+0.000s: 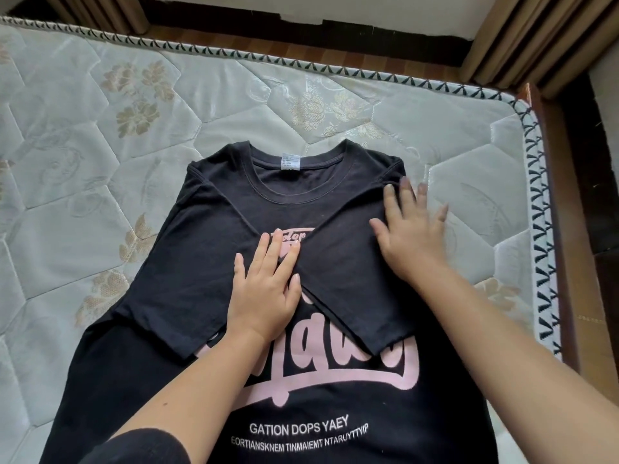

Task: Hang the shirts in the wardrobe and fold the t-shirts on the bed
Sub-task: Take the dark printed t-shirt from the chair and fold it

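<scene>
Head view: the black t-shirt (335, 406) lies flat on the bed (134, 112) with both sleeves folded inward. If either palm drags as it lifts, a sleeve could slide open or wrinkle. Neither grip holds anything: the left hand (264, 289) and right hand (412, 236) press flat, fingers straight, on the sleeves.

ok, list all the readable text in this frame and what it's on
"GATION DOPS YAEY": white print, lower front of the black t-shirt.
"EORTIANSKNEM TINMAIEMT NTARUYTTYIP": smaller white line directly below it.
Large pink script on the chest: partly covered, not readable as a word.
Small pink badge above it: mostly hidden, unreadable.
White neck label: print too small to read.
</scene>
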`<state>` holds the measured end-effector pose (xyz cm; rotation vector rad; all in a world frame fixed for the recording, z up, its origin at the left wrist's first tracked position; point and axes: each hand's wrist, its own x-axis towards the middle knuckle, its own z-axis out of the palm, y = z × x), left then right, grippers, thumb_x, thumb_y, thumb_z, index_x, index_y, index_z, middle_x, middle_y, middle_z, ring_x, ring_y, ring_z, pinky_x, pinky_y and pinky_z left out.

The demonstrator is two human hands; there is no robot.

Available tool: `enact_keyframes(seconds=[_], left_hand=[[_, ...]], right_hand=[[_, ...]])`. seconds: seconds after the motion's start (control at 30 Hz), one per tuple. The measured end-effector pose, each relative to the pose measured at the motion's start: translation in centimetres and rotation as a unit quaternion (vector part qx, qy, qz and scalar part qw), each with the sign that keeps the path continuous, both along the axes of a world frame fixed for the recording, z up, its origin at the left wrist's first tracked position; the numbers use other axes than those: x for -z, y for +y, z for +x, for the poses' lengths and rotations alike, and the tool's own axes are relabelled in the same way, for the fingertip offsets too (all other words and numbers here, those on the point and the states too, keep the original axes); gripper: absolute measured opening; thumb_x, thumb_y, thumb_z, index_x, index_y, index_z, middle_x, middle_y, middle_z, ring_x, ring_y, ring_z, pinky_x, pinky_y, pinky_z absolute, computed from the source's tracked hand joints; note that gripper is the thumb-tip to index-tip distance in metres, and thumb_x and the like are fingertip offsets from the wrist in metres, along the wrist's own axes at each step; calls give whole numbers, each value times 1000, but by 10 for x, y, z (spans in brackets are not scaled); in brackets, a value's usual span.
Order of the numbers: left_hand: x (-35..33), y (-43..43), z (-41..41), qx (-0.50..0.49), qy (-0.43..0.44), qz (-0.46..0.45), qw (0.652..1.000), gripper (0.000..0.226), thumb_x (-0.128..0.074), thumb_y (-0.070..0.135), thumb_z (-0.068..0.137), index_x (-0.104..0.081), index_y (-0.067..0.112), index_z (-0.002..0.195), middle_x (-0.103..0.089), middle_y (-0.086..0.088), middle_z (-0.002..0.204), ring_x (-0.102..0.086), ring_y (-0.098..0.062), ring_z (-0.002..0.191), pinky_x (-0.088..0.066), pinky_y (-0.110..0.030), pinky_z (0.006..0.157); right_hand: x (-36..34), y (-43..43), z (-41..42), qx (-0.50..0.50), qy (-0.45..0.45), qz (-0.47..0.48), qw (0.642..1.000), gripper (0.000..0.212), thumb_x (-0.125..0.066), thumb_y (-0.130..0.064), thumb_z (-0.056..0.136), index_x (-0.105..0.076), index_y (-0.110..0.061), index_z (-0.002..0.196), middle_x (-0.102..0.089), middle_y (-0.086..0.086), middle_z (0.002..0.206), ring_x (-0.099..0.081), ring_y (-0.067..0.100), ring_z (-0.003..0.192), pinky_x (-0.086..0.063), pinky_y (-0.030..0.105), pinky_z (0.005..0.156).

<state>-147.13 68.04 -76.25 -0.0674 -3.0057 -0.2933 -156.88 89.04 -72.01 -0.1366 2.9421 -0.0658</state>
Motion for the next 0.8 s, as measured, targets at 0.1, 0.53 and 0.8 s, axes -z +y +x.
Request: enact_keyframes(seconds=[0.1, 0.53, 0.8], left_hand=[[0, -1, 0, 7, 1, -3, 1000, 53, -33, 35, 88, -49, 21, 137, -40, -7, 147, -23, -18, 136, -29, -63, 100], [-4, 1, 1, -1, -24, 7, 1000, 55, -29, 36, 89, -44, 23, 140, -35, -5, 150, -30, -23, 139, -26, -60, 104], [-4, 1, 1, -4, -34, 14, 999, 56, -27, 38, 89, -43, 23, 141, -33, -4, 152, -27, -21, 140, -23, -59, 106]], right_hand=[[7, -44, 45, -125, 69, -56, 988, 62, -33, -45, 87, -44, -16, 140, -35, 9, 150, -33, 33, 138, -29, 64, 102], [32, -16, 117, -46, 70, -58, 995, 60, -33, -47, 87, -45, -21, 139, -40, 1, 148, -26, 25, 136, -33, 63, 97], [16, -37, 111, 12, 51, -53, 997, 62, -32, -44, 84, -55, -9, 131, -49, 14, 140, -42, 41, 128, -37, 69, 89]])
